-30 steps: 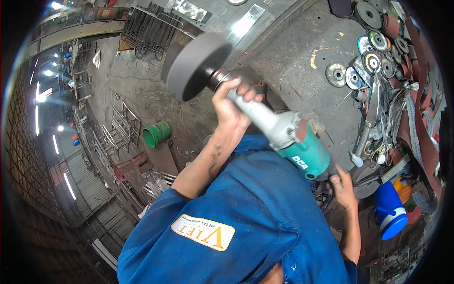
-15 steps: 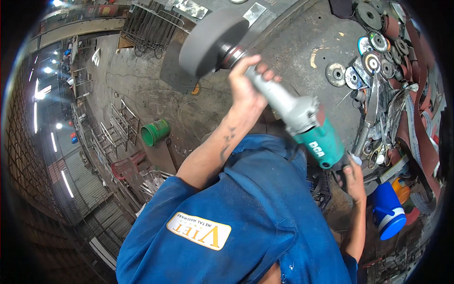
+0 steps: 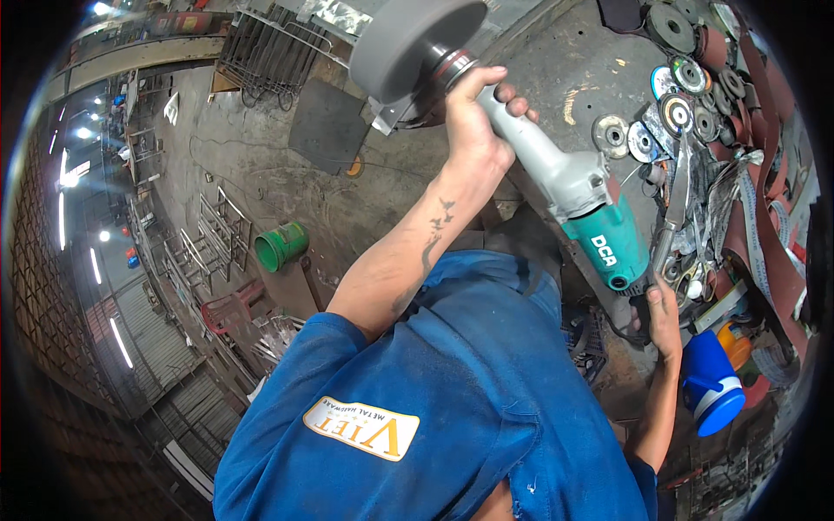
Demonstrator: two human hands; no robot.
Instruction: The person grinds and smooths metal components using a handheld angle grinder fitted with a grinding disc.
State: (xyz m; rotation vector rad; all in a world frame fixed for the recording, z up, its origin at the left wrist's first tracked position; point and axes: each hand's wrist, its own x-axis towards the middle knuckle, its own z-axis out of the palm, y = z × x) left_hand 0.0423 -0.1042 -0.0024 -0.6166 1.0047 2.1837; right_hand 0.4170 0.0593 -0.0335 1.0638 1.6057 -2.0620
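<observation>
A green and grey straight grinder (image 3: pixel 547 171) lies slantwise in front of me, held in both hands. Its thick grey wheel (image 3: pixel 415 42) is at the upper left end; whether it spins I cannot tell. My left hand (image 3: pixel 476 130) is wrapped round the grey neck just behind the wheel. At the tool's rear end, my right hand (image 3: pixel 664 317) grips the dark handle, its fingers partly hidden. Beneath the wheel, a shiny metal edge (image 3: pixel 388 116) shows, mostly covered.
Grinding discs (image 3: pixel 676 115) and abrasive belts (image 3: pixel 754 247) are heaped on the right, near scissors (image 3: pixel 693 282) and a blue jug (image 3: pixel 712 382). A green bucket (image 3: pixel 282 247) lies on its side at left, by metal frames (image 3: pixel 213 234). A rack of dark bars (image 3: pixel 274 52) stands far off.
Both hands have shifted to the right with the grinder. Its wheel end has also risen toward the far edge. The grip of each hand stays the same.
</observation>
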